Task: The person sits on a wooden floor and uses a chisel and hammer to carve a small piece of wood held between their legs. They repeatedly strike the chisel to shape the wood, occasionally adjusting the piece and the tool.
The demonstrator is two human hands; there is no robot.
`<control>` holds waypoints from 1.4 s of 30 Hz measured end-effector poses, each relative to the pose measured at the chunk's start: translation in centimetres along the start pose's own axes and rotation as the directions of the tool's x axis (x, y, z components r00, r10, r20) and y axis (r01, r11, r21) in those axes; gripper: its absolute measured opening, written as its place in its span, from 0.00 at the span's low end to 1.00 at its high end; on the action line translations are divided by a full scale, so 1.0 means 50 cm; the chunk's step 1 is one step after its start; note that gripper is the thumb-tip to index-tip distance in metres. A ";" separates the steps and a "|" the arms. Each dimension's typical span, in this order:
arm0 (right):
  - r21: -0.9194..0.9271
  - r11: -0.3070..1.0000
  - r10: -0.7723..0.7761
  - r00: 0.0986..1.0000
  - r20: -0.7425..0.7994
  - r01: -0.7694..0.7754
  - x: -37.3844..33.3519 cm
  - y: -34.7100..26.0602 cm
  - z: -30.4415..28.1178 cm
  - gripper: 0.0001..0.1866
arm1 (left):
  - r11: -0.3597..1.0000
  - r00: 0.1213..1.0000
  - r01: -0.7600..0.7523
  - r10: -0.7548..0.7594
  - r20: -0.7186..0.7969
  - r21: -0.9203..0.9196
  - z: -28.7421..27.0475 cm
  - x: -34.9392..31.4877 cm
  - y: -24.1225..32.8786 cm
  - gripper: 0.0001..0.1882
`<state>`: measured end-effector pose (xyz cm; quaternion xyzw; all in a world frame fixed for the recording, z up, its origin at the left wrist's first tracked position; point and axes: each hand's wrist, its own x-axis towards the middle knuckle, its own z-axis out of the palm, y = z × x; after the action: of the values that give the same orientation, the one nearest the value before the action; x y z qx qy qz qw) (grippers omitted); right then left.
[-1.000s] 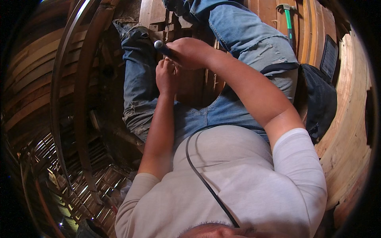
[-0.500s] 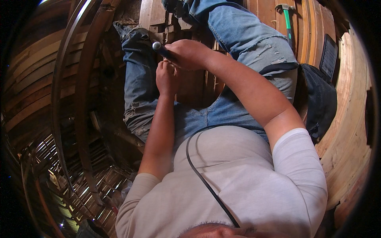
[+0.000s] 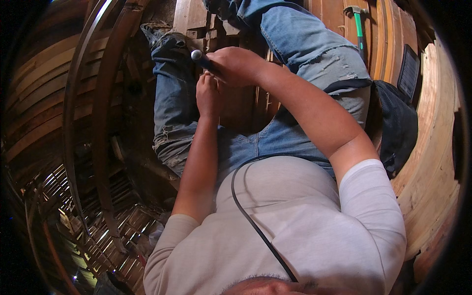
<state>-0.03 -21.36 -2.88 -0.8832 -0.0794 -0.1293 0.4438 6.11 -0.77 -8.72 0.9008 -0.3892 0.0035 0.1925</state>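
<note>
My right hand is wrapped round the dark blue handle of a tool with a rounded silver metal end cap. The cap points up and to the left. The rest of the tool is hidden behind my hands, so its working end does not show. Just below, my left hand is closed with its fingers bunched close under the right one; what it grips is hidden. Both hands are between my knees, above dark wooden pieces.
A green-handled claw hammer lies on boards at the upper right. Beside it are a dark, flat rectangular object and a black bag. Pale planks line the right side. Curved dark beams stand at left. My jeans-clad legs flank the work.
Both hands and the tool have shifted very slightly to the right. The grips look the same.
</note>
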 end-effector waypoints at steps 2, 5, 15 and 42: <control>0.003 1.000 0.005 1.000 0.003 -0.005 0.000 -0.002 -0.005 0.14 | 0.999 0.999 0.027 -0.027 0.020 -0.023 -0.009 0.003 0.009 0.16; 0.017 1.000 0.024 1.000 0.002 -0.024 0.000 -0.006 -0.007 0.13 | 0.997 0.998 0.058 -0.056 0.041 -0.046 -0.019 0.005 0.022 0.14; 0.033 0.999 0.005 1.000 -0.025 -0.004 -0.001 0.010 0.013 0.11 | 0.998 0.999 0.031 -0.033 -0.024 -0.060 -0.025 0.008 0.016 0.14; 0.002 1.000 -0.012 1.000 -0.013 0.012 0.001 -0.008 -0.002 0.13 | 0.997 0.997 0.068 -0.067 0.024 -0.036 -0.017 0.004 0.018 0.17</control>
<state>-0.09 -21.21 -2.52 -0.8814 -0.0817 -0.1378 0.4443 5.75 -1.17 -7.58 0.9097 -0.3607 -0.0207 0.2046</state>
